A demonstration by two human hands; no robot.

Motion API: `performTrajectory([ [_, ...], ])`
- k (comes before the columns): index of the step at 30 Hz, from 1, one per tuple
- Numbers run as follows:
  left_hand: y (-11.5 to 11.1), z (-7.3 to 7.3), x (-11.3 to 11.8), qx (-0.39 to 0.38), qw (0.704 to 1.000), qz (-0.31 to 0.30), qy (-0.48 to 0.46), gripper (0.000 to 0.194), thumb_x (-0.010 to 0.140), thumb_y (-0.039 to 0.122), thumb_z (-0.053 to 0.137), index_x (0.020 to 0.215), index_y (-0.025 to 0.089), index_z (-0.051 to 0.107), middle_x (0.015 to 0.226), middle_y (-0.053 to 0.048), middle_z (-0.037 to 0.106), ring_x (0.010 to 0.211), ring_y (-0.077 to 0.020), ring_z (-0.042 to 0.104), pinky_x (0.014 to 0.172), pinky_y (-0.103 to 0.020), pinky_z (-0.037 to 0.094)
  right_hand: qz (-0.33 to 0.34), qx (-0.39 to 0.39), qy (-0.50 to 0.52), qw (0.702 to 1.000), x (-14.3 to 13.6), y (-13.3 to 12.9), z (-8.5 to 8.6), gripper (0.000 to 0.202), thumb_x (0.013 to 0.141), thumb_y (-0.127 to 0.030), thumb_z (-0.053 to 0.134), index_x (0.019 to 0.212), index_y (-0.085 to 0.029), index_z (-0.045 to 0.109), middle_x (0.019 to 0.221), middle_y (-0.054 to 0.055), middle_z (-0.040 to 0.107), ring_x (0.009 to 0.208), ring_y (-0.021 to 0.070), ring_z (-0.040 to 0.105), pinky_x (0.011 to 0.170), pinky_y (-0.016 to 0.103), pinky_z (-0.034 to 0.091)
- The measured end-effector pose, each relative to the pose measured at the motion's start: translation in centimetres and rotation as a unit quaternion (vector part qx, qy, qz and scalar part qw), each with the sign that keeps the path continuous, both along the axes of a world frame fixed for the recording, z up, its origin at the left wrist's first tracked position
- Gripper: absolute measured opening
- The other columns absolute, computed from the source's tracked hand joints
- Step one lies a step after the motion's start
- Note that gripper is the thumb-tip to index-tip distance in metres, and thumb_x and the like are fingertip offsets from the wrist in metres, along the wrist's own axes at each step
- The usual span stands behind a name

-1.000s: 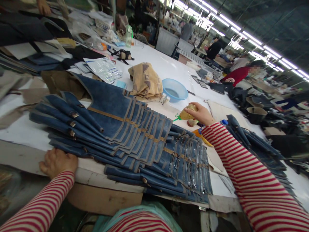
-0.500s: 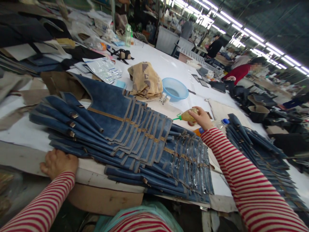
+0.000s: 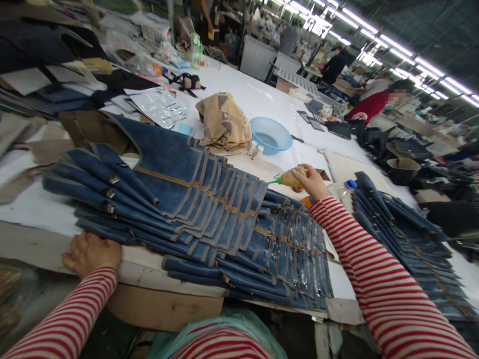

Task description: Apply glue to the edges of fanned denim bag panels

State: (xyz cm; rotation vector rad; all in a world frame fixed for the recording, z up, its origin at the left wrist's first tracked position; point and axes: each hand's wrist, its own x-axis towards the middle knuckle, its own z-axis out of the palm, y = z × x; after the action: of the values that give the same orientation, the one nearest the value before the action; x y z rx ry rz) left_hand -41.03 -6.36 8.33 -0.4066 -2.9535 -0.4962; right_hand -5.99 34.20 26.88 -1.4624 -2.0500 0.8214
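My right hand (image 3: 312, 182) is closed round a squeeze bottle (image 3: 290, 178) of yellowish contents, its green nozzle pointing left at the upper right corner of a fanned stack of blue pieces (image 3: 164, 149) with grey edges and a brown strip. A second fanned row (image 3: 295, 249), lower right of that stack, has shiny wet-looking streaks across its edges. At the table's near edge, my left hand (image 3: 92, 254) rests by the lower left of the stack, fingers curled at the blue pieces; what lies under the fingertips is hidden.
Behind the stack are a patterned cloth bundle (image 3: 224, 122), small white bottles and a blue basin (image 3: 271, 134). A clear bottle with a blue cap (image 3: 342, 188) stands beside more blue pieces (image 3: 407, 244) at right. Other people are at work in the background.
The view has shifted slightly. My right hand and the bottle stay almost in place at the stack's corner, and my left hand has barely moved. A person's arm shows more at the back.
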Motion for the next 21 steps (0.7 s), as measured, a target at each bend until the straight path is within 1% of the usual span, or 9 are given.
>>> performTrajectory([
  [4,0.1,0.1,0.1,0.000,1.000,0.004,-0.009,0.049,0.082,0.027,0.030,0.120,0.001,0.045,0.129,-0.023,0.044,0.127,-0.0284,0.031,0.101,-0.052,0.022,0.008,0.045,-0.018,0.999,-0.1,-0.5,0.3,0.055,0.066,-0.056,0.059,0.106,-0.019,0.054,0.093,0.008,0.060,0.077,0.0204,0.058,0.062,0.034,0.053],
  [6,0.2,0.2,0.1,0.004,1.000,0.002,-0.009,0.049,0.081,0.027,0.030,0.119,0.000,0.045,0.128,-0.024,0.044,0.126,-0.0294,0.031,0.101,-0.052,0.022,0.011,0.058,-0.018,0.998,-0.1,-0.7,0.5,0.054,0.066,-0.056,0.058,0.105,-0.018,0.055,0.094,0.009,0.060,0.080,0.0211,0.058,0.063,0.034,0.053],
  [9,0.2,0.1,0.1,0.007,1.000,-0.003,0.003,0.049,0.082,0.028,0.031,0.119,0.000,0.046,0.126,-0.025,0.045,0.126,-0.0302,0.032,0.101,-0.053,0.023,0.008,0.045,-0.006,0.999,-0.1,-0.9,0.4,0.056,0.065,-0.056,0.059,0.107,-0.018,0.054,0.095,0.009,0.059,0.080,0.0211,0.058,0.059,0.032,0.053],
  [14,0.0,-0.4,0.0,0.012,1.000,-0.008,0.019,0.048,0.083,0.029,0.030,0.117,0.000,0.047,0.124,-0.025,0.047,0.124,-0.0297,0.034,0.100,-0.053,0.024,0.003,0.006,0.021,1.000,0.0,-0.6,-0.3,0.061,0.063,-0.056,0.061,0.111,-0.019,0.052,0.101,0.010,0.057,0.077,0.0214,0.058,0.050,0.031,0.053],
  [18,-0.2,-0.6,-0.1,0.014,1.000,-0.011,0.024,0.049,0.083,0.028,0.031,0.118,-0.002,0.046,0.125,-0.026,0.045,0.125,-0.0303,0.033,0.100,-0.053,0.024,0.005,-0.005,0.034,0.999,0.2,-0.6,-0.9,0.060,0.064,-0.055,0.061,0.111,-0.019,0.052,0.100,0.009,0.057,0.076,0.0207,0.058,0.048,0.030,0.052],
  [21,-0.2,-0.4,-0.1,0.013,1.000,-0.010,0.013,0.049,0.082,0.027,0.032,0.118,-0.002,0.046,0.126,-0.026,0.045,0.125,-0.0308,0.033,0.101,-0.054,0.023,0.016,-0.015,0.031,0.999,0.6,-0.8,-1.3,0.060,0.065,-0.055,0.061,0.111,-0.019,0.051,0.098,0.009,0.057,0.074,0.0199,0.058,0.048,0.029,0.052],
])
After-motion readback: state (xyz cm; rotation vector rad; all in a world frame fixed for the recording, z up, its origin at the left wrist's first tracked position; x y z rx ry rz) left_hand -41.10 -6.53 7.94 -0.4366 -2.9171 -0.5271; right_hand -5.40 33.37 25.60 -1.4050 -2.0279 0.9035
